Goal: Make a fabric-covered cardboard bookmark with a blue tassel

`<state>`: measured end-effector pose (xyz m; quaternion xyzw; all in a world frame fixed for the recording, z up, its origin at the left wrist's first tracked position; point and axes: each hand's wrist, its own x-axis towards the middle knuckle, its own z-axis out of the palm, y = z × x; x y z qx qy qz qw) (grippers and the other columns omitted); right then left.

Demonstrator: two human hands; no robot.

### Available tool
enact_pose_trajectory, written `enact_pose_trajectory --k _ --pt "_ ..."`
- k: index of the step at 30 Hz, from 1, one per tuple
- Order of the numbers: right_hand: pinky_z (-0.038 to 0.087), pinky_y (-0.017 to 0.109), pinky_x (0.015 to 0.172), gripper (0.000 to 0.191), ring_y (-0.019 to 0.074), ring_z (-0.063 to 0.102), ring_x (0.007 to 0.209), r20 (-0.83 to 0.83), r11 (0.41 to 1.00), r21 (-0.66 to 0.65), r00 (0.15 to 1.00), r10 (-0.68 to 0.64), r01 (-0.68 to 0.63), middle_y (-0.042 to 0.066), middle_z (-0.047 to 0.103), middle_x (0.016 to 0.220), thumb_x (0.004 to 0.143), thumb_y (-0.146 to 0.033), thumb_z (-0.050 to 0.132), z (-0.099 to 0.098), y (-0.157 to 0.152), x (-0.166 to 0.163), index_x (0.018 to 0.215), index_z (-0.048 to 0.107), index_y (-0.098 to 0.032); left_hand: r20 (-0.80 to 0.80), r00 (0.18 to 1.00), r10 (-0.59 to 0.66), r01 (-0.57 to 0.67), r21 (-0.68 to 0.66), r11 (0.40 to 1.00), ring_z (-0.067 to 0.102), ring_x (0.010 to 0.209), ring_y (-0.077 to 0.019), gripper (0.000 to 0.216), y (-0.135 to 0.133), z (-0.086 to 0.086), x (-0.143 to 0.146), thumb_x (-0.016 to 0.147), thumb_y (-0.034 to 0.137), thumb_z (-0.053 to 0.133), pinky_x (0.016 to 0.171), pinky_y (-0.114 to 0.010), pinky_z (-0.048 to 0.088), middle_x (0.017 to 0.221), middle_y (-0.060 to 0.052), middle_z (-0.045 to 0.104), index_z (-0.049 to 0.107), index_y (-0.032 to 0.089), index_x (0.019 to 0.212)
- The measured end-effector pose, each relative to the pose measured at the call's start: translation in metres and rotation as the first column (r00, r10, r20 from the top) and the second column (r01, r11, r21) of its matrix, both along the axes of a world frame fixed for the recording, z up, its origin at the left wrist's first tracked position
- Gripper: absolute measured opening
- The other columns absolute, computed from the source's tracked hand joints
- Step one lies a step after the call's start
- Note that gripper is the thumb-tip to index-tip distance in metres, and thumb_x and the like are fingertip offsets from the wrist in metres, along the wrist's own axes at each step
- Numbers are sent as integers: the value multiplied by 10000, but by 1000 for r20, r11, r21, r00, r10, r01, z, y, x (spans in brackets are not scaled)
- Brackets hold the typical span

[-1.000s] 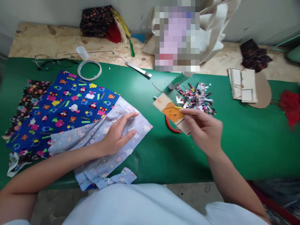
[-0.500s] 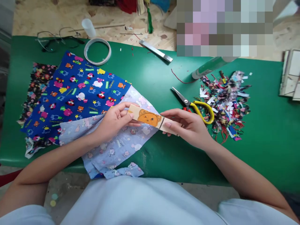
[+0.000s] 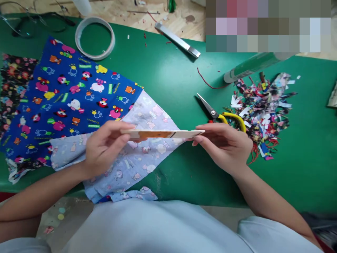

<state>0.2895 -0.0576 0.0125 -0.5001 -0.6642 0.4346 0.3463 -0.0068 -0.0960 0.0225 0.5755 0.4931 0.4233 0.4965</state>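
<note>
Left hand (image 3: pixel 105 147): fingers curled, thumb on top, pinching the left end of the wooden strip (image 3: pixel 163 133).
Right hand (image 3: pixel 223 144): fingers loosely bent, fingertips closed on the right end of the same strip.
Wooden strip: held level between both hands, above the table edge; turned nearly edge-on to the camera, with an orange patch just showing on its upper face.
Below the strip: pale blue cloth (image 3: pixel 142 158) with small printed figures, one corner hanging over the front of the table.
Left of that: blue cartoon cloth (image 3: pixel 68 95), partly under the pale one; dark flowered cloth (image 3: pixel 10 80) at the far left, under the blue.
Scissors (image 3: pixel 218 114): yellow handles, blades shut, lying just beyond the right hand.
Scrap pile (image 3: pixel 263 102): mixed coloured snippets, right of the scissors, touching the handles.
Tube (image 3: pixel 252 66): green and white, lying on its side behind the scraps.
Red thread (image 3: pixel 207 82): loose, between tube and scissors.
Tape ring (image 3: pixel 94 37): flat on the table, beyond the blue cloth.
Metal bar (image 3: pixel 177 39): across the far edge of the green table cover (image 3: pixel 302 147).
Glasses (image 3: pixel 31 17): top left corner.
</note>
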Motion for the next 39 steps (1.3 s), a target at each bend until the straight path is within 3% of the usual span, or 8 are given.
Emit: enact_pose_trajectory --k 2,8,12,16,20,25,32,39 --pt "616 299 629 131 169 740 721 111 978 194 992 53 -74 14 777 868 860 -200 682 -3 3 4 964 715 -272 -200 967 -161 216 296 930 740 1008 -153 396 1 5 -8 950 147 555 848 -270 651 1133 9 748 599 334 1296" --pt "594 393 749 101 217 737 911 439 844 391 880 179 -367 3 781 883 887 -257 638 -13 12 6 838 715 -300 -558 698 -450 706 428 565 756 944 -185 282 0 10 -17 841 268 727 745 -284 674 1092 47 758 703 410 1083" --pt "554 404 735 94 222 715 936 524 819 378 829 194 -431 -12 779 895 889 -260 647 -19 10 6 878 714 -325 -513 732 -449 665 392 635 760 906 -185 412 -15 -9 -17 865 302 703 721 -274 657 1180 51 729 633 461 1238" --pt "534 392 731 103 214 701 943 495 805 403 843 209 -436 -12 776 934 896 -233 641 -20 9 5 913 693 -320 -579 683 -446 729 504 463 761 824 -184 406 -16 -21 -20 832 326 741 576 -230 605 1180 -5 734 671 359 1230" --pt "538 391 730 118 212 694 919 573 797 367 791 212 -479 -6 772 953 906 -223 608 -18 9 2 903 690 -307 -460 710 -533 699 370 612 764 845 -186 480 -7 -23 -21 845 329 730 612 -247 619 1181 36 732 611 435 1297" --pt "527 372 745 173 205 663 924 626 699 460 758 182 -548 11 747 982 878 -163 588 -15 8 2 981 654 -285 -414 673 -613 735 278 619 768 816 -203 471 1 -16 -14 827 280 753 568 -251 616 1134 19 748 646 412 1267" --pt "474 426 753 166 271 588 912 725 760 367 677 128 -536 130 635 992 879 -252 576 -6 6 3 1030 572 -182 -500 522 -691 840 160 519 758 741 -183 165 17 -2 0 870 275 686 510 -233 579 980 1 782 776 346 988" --pt "467 406 736 4 241 529 841 716 787 301 673 187 -538 105 610 915 899 -202 543 -4 3 2 901 545 -199 -506 638 -581 765 331 552 758 778 -164 324 11 -9 -6 851 203 712 597 -217 604 1044 -7 774 723 331 1148"
